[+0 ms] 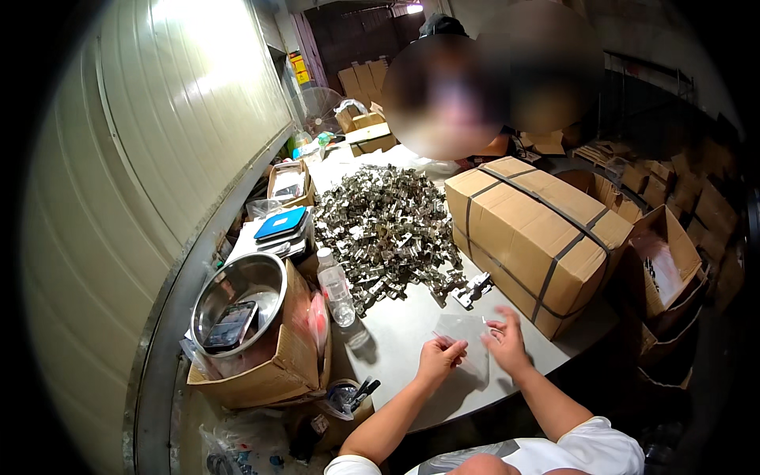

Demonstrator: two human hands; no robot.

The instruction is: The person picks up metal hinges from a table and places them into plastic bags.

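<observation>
Pinched between the thumb and fingers of my left hand (441,356) is a thin clear plastic bag (475,364), held over the near part of the white table (388,340). Just right of the bag is my right hand (508,342), its fingers apart and slightly curled near the bag's edge; it shows no clear grip on anything. Beyond both hands lies a large heap of shiny metal clips or hinge-like parts (388,226). A few loose metal parts (473,290) lie at the heap's near right edge, close to my right hand.
A strapped cardboard carton (538,229) stands on the right. Left of the heap are a clear bottle (336,289), a blue-topped scale (281,224) and a steel bowl (204,294) holding a phone (230,326), above a cardboard box (273,372). Open cartons (669,253) stand far right; a blurred person (451,87) is across the table.
</observation>
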